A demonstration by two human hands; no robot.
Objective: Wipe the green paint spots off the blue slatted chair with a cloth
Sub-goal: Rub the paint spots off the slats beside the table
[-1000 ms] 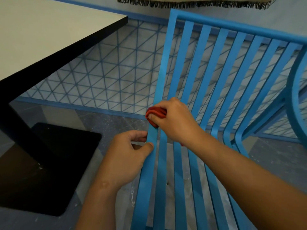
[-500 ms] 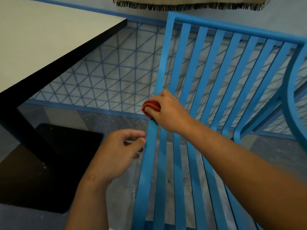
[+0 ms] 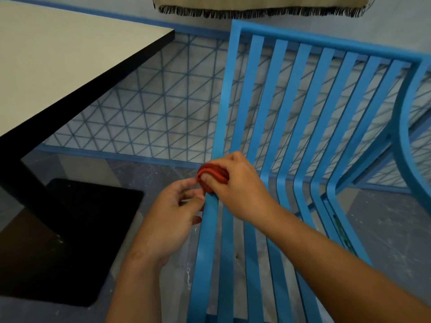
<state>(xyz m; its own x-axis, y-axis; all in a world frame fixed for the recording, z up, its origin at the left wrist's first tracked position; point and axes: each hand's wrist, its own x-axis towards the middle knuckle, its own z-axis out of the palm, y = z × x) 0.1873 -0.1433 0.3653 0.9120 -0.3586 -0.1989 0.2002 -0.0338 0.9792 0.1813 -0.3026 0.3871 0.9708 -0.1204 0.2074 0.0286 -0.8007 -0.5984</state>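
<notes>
The blue slatted chair fills the right half of the view. My right hand grips a bunched red cloth and presses it on the leftmost slat, where the seat bends up into the back. My left hand is just left of that slat with loosely curled fingers. Its index fingertip reaches the cloth and its thumb touches the slat's edge; it holds nothing. A dark green smear shows on a slat at the seat's right side.
A pale table with a black edge and black base plate stands close on the left. Behind the chair runs a blue wire-mesh fence. A fringed cloth hangs at the top. A blue curved armrest is at right.
My left hand has let go of the leftmost slat and risen toward the cloth. My right hand has kept the cloth on the slat's bend, shifting it slightly.
</notes>
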